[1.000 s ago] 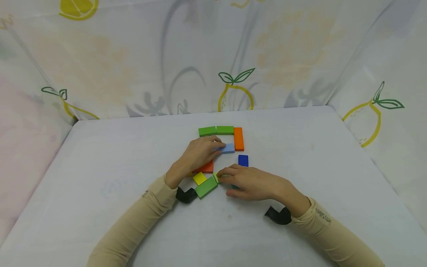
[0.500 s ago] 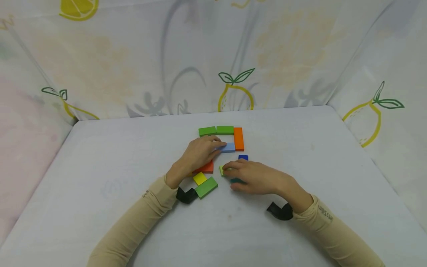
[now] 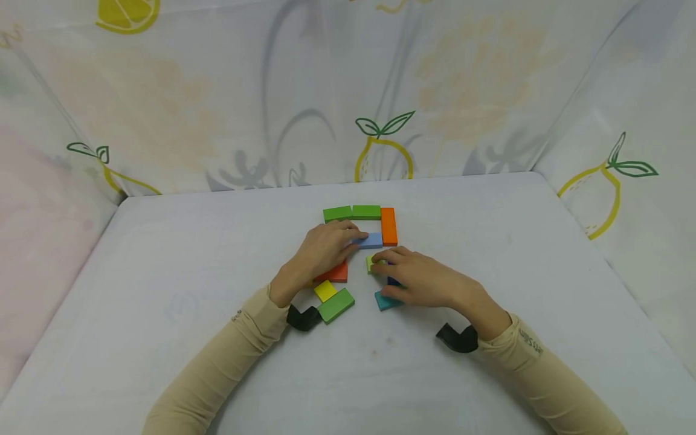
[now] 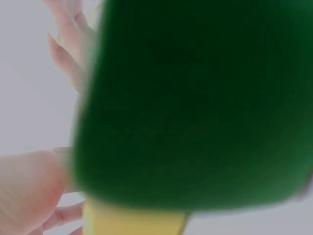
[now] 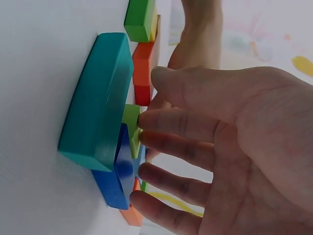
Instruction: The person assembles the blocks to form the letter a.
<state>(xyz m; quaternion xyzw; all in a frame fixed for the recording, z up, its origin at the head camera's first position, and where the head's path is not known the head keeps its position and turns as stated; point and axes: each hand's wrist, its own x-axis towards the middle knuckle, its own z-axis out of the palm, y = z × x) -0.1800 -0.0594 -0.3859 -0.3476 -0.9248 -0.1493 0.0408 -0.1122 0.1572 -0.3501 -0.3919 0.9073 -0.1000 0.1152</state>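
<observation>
My left hand (image 3: 326,244) rests with its fingertips on a light blue block (image 3: 374,240); the hand hides the block's left part. Fingertips of my right hand (image 3: 421,281) touch a small lime-green block (image 3: 371,264), its thumb apart from it. Under the right hand lies a dark blue block (image 3: 392,280), partly hidden. A teal block (image 3: 385,301) is just in front of it, large in the right wrist view. An orange block (image 3: 388,226) stands against the light blue block's right end.
Two green blocks (image 3: 367,212) form the back row. Red-orange (image 3: 338,273), yellow (image 3: 325,290) and light green blocks (image 3: 336,306) lie near the left wrist. A blurred green block (image 4: 195,98) fills most of the left wrist view. A white cloth covers the table (image 3: 348,374).
The right hand has slid the lime-green block away from the light green one, back and to the right, towards the light blue block. The left hand has stayed in place.
</observation>
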